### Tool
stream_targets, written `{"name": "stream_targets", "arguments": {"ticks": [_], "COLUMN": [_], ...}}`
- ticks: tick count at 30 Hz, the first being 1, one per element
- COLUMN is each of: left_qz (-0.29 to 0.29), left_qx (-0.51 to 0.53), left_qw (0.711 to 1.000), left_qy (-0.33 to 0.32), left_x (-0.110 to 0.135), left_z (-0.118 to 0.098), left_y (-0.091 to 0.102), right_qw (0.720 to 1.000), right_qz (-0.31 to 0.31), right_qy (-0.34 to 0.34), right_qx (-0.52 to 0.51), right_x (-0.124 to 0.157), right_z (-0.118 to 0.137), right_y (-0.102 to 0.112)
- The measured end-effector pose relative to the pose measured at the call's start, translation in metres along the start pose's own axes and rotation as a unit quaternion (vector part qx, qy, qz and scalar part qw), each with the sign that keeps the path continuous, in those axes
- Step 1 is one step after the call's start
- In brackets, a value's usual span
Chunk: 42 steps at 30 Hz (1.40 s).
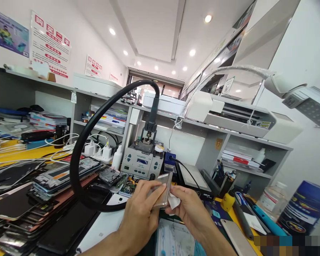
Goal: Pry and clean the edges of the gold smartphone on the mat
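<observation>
My left hand point(141, 209) is wrapped round a phone point(164, 190), which is tilted up on edge with a clear rim showing. In my right hand point(188, 206) a small white wipe point(174, 201) is pinched between thumb and fingers, against the phone's right edge. Part of the phone is hidden by my left fingers. Below both hands lies a clear plastic box point(173, 240). Just behind them is an opened phone with its circuit board point(130, 185) bare.
A hot air station point(140, 161) with a thick black hose point(77, 167) looping to the left stands behind. Stacked phone parts point(61, 177) fill the left. At right are a clear bottle point(272, 199), a blue canister point(304, 209) and a gold phone point(236, 236). A lamp point(306, 103) hangs above.
</observation>
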<state>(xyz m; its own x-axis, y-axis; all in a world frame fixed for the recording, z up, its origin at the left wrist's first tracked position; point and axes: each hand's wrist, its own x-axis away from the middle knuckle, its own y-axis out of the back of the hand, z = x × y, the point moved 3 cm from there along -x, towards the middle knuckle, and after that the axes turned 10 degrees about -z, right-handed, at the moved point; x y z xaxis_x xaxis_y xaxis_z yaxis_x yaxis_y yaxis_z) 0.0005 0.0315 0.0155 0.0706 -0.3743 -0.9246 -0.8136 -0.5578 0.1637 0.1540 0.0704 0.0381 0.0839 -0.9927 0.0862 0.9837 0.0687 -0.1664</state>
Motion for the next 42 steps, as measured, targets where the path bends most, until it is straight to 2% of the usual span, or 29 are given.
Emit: {"name": "stream_targets", "arguments": {"ticks": [4, 7, 11, 14, 15, 16, 19, 22, 25, 27, 29, 31, 33, 36, 42], "left_qz": [0.045, 0.069, 0.116, 0.100, 0.082, 0.064, 0.021, 0.032, 0.087, 0.078, 0.048, 0.035, 0.044, 0.069, 0.124], "left_qx": [-0.089, -0.111, -0.015, 0.056, 0.055, 0.046, 0.007, 0.041, 0.131, 0.186, 0.222, 0.237, 0.236, 0.237, 0.204], "left_qw": [0.993, 0.987, 0.988, 0.990, 0.993, 0.997, 0.997, 0.983, 0.938, 0.896, 0.861, 0.842, 0.837, 0.831, 0.818], "left_qy": [-0.061, -0.095, -0.104, -0.079, -0.057, -0.029, 0.068, 0.174, 0.308, 0.395, 0.455, 0.484, 0.491, 0.499, 0.524], "left_x": [0.006, 0.010, 0.015, 0.011, 0.008, 0.005, -0.004, -0.007, -0.005, -0.003, -0.001, 0.000, 0.002, 0.003, 0.002], "left_z": [-0.003, -0.008, -0.020, -0.027, -0.027, -0.027, -0.020, -0.013, -0.007, -0.004, -0.001, 0.000, -0.001, -0.006, -0.006], "left_y": [-0.005, -0.008, -0.009, -0.003, 0.000, 0.003, 0.011, 0.011, 0.003, -0.002, -0.004, -0.006, -0.008, -0.009, -0.011], "right_qw": [0.995, 0.998, 1.000, 0.999, 0.997, 0.988, 0.943, 0.915, 0.906, 0.904, 0.909, 0.911, 0.908, 0.902, 0.912], "right_qz": [0.004, 0.010, 0.015, 0.017, 0.021, 0.021, 0.059, 0.116, 0.149, 0.155, 0.159, 0.164, 0.165, 0.160, 0.179], "right_qy": [-0.050, -0.036, -0.012, -0.008, 0.000, 0.036, 0.103, 0.132, 0.148, 0.146, 0.124, 0.109, 0.109, 0.114, 0.097], "right_qx": [-0.086, -0.056, 0.000, 0.045, 0.074, 0.145, 0.311, 0.363, 0.368, 0.370, 0.366, 0.361, 0.370, 0.385, 0.355], "right_x": [0.000, -0.003, -0.005, -0.002, 0.000, 0.003, 0.012, 0.020, 0.024, 0.024, 0.024, 0.023, 0.022, 0.020, 0.020], "right_z": [-0.006, -0.005, 0.000, 0.015, 0.021, 0.029, 0.044, 0.044, 0.039, 0.036, 0.034, 0.034, 0.034, 0.036, 0.037], "right_y": [-0.001, 0.002, 0.007, 0.019, 0.024, 0.029, 0.036, 0.031, 0.020, 0.015, 0.014, 0.017, 0.022, 0.029, 0.030]}}
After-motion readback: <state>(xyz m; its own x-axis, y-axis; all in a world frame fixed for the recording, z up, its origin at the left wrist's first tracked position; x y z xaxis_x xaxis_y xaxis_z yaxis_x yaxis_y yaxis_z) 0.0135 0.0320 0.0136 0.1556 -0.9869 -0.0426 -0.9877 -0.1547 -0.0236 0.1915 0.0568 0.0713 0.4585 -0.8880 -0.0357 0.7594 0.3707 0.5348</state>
